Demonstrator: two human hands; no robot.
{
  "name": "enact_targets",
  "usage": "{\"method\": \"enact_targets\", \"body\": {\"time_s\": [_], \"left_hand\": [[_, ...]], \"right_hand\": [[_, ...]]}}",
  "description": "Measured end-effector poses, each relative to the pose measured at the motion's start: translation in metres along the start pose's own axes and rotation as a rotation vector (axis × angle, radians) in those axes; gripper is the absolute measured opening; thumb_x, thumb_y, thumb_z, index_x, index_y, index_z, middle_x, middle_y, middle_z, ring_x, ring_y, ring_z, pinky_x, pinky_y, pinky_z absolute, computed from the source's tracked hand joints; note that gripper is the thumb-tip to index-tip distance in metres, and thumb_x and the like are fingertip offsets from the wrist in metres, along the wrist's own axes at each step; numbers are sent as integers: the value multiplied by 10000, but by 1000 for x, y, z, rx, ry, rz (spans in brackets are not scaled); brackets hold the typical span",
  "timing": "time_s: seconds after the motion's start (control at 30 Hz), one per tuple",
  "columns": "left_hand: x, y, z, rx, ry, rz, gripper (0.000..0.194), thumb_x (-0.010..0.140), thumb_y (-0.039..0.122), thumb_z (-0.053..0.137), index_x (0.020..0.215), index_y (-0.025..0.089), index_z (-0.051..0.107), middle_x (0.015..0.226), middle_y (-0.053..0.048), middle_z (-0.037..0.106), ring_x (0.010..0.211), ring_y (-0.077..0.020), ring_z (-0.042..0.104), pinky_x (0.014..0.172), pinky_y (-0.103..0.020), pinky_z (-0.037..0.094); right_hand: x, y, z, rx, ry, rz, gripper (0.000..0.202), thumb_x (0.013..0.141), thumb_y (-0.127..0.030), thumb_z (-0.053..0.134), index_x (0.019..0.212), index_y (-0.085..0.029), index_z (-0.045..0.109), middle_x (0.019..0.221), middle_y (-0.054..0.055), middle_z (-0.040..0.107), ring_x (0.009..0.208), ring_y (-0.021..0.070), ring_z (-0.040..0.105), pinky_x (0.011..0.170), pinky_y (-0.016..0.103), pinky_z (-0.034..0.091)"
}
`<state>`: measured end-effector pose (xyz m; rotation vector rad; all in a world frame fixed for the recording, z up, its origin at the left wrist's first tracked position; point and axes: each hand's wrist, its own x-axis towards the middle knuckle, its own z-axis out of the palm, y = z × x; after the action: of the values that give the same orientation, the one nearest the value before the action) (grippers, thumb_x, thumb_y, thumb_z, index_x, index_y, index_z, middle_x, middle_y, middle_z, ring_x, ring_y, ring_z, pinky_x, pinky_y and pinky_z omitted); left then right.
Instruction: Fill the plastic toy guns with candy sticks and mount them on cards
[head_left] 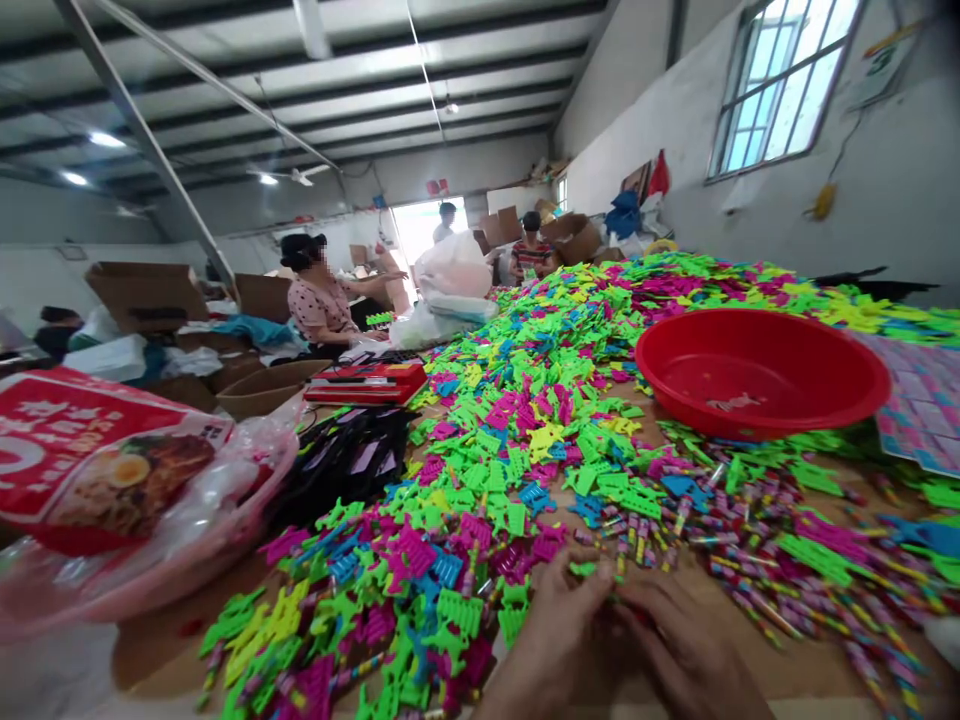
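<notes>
At the front edge of the table, my left hand (559,622) is closed with thumb and fingers pinching a small green plastic piece (583,568); most of it is hidden. Close beside it, my right hand (679,635) has its fingers bent together, and whatever they hold is covered by the hand. Loose green, pink, blue and yellow flat plastic pieces (480,480) lie to the left of and beyond my hands. Short multicoloured striped sticks (750,545) are scattered to the right and just past my fingertips.
A red basin (765,375) rests on the big heap at the right, beside printed sheets (919,400). Black flat packs (352,460) and a pink basin (187,555) holding a red food bag (97,460) are at left. Several people (322,300) sit or stand farther off.
</notes>
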<state>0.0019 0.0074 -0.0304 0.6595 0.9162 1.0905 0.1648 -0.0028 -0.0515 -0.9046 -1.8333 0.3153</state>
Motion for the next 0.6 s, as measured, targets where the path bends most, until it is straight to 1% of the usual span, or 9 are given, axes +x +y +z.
{"method": "enact_targets", "body": {"time_s": [0.07,0.13,0.2,0.27,0.33,0.43,0.47,0.53,0.6], "left_hand": [[3,-4,-4,-47,38,42,677,558,500,973,1057,205,623,877,-75,743,688,-177,681,652,-279,507],[6,-4,-7,-74,85,93,756,541,434,991,1169,241,616,935,-80,765,751,-203,716,697,-293,529],[8,-2,-8,-80,147,141,875,513,391,1004,1276,273,593,982,-73,770,802,-212,729,743,-302,545],[9,1,-6,-61,188,160,901,486,368,1008,1288,265,610,1006,-71,771,806,-206,723,740,-290,547],[6,5,-3,-27,184,141,766,500,357,994,1179,224,667,954,-69,768,749,-187,702,693,-275,538],[-4,11,7,13,157,131,550,548,301,961,1012,180,691,876,-55,754,710,-165,673,673,-270,534],[-8,13,11,18,147,139,511,562,276,949,988,175,686,869,-49,750,719,-162,670,689,-273,538],[-14,16,17,15,125,148,454,580,249,929,943,174,667,851,-34,742,727,-152,665,709,-273,535],[-16,17,23,-1,113,150,422,609,251,909,933,185,647,833,-9,726,726,-136,653,705,-260,519]], "right_hand": [[0,-2,4,20,-43,-1,332,951,-261,633,1234,-401,736,1135,42,789,1023,256,780,819,323,672],[-3,-1,7,35,-40,20,366,955,-290,643,1295,-403,718,1160,48,780,1046,248,775,838,307,670],[-7,1,10,26,-26,52,430,964,-299,635,1385,-383,673,1228,71,757,1108,252,756,890,319,659],[-10,3,11,22,-22,86,485,988,-278,589,1466,-360,611,1293,96,725,1181,256,725,945,342,642],[-10,1,10,57,-29,130,487,1010,-262,537,1484,-357,593,1297,103,714,1200,254,711,952,350,637],[-7,-9,5,135,8,223,354,1018,-282,541,1324,-347,707,1176,91,737,1098,251,728,879,352,646],[-5,-14,2,152,37,256,291,1014,-292,559,1239,-330,740,1128,86,740,1059,251,727,860,357,640],[-2,-22,-4,172,55,327,223,1007,-306,589,1153,-299,757,1095,83,732,1043,255,705,891,389,617],[1,-27,-9,198,64,356,217,1004,-321,600,1156,-298,754,1074,74,718,1036,250,684,890,395,602]]}}
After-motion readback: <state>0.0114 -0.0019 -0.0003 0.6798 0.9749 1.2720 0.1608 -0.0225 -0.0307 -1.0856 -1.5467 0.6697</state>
